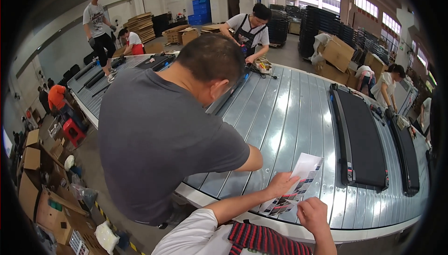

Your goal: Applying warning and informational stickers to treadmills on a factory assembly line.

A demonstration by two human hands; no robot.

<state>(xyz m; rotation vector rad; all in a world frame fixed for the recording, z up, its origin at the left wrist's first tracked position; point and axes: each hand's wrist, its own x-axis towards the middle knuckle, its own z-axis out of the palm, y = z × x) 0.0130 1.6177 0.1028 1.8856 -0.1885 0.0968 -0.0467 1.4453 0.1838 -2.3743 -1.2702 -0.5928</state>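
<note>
My left hand [281, 183] grips a glossy sheet of printed labels [303, 183] by its left edge, holding it tilted above the metal roller table [284, 129]. The sheet is white at the top, with dark, red and grey printed pieces lower down. By the sheet's lower right edge, my right hand [312, 214] has its fingers curled in; what they pinch, if anything, is hidden. Further right on the table lies a long black treadmill base [361, 133].
A co-worker in a grey shirt [158, 138] leans over the table close on my left. Another in a striped shirt [252, 24] works across it. A second treadmill base [405, 154] lies at the right. Cardboard boxes [32, 161] crowd the left floor.
</note>
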